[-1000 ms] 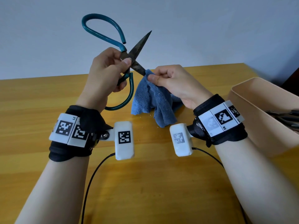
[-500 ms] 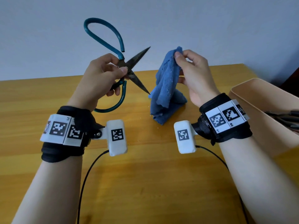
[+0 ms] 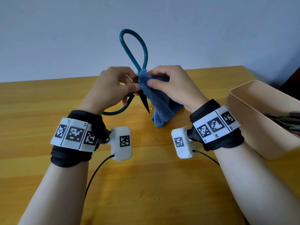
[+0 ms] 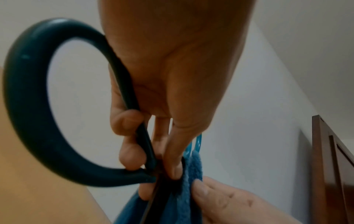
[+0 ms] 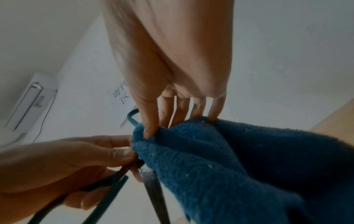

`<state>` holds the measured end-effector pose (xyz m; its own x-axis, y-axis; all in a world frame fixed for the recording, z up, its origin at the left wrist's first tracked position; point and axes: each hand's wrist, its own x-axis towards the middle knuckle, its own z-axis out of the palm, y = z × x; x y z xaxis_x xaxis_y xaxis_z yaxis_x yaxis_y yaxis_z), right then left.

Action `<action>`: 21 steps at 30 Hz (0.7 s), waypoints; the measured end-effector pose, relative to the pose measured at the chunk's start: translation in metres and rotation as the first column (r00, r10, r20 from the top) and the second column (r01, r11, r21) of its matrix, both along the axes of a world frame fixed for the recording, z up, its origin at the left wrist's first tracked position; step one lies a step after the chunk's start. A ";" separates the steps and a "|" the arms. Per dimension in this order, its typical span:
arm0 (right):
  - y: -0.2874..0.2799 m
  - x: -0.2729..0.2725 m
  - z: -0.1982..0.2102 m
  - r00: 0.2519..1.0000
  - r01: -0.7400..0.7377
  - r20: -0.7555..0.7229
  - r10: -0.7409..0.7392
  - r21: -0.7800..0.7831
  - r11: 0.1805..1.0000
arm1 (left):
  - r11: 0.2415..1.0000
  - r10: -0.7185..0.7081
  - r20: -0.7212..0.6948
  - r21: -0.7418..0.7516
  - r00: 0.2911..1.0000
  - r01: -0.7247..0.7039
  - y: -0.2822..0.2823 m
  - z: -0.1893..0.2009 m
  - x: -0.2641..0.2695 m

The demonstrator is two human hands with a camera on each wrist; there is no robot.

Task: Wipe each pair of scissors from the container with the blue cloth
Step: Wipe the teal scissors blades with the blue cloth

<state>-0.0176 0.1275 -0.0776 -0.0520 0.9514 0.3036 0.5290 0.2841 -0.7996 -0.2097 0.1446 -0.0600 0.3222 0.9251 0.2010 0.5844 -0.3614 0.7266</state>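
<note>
Large scissors with teal loop handles [image 3: 134, 51] and dark blades [image 3: 145, 101] are held above the table, opened wide. My left hand [image 3: 113, 88] grips them at the pivot, one handle loop [image 4: 28, 109] curving below the palm. The blue cloth [image 3: 159, 104] is pinched in my right hand [image 3: 168, 85] and folded over one blade next to the pivot; that blade is hidden. In the right wrist view the thumb presses the cloth [image 5: 220, 163] beside the free blade [image 5: 155, 189], which points down towards the table.
A beige container [image 3: 253, 114] stands at the right, with dark handles of more scissors [image 3: 285, 120] showing inside. Small white crumbs lie on the wooden table [image 3: 48, 101] under the cloth. A wall rises behind the table's far edge.
The left hand has turned the scissors so one handle loop stands up and a blade points down. The right hand has brought the cloth in from the right and closed it over a blade.
</note>
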 end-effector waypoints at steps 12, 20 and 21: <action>-0.001 0.005 0.002 0.986 0.006 0.167 -0.010 0.025 1.000 | 0.999 -0.042 -0.057 0.028 0.997 0.044 -0.003 0.001 0.008; 0.002 0.006 -0.001 0.993 -0.006 0.115 0.006 -0.003 1.000 | 0.999 -0.048 -0.054 0.017 0.997 0.049 -0.002 0.000 0.007; 0.002 0.006 -0.002 0.995 0.006 0.098 -0.007 0.006 1.000 | 0.998 -0.053 -0.054 0.019 0.997 0.054 -0.002 0.000 0.007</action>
<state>-0.0111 0.1295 -0.0794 -0.0754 0.9500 0.3028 0.6065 0.2848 -0.7423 -0.2024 0.1431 -0.0603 0.3818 0.9022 0.2006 0.6016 -0.4073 0.6871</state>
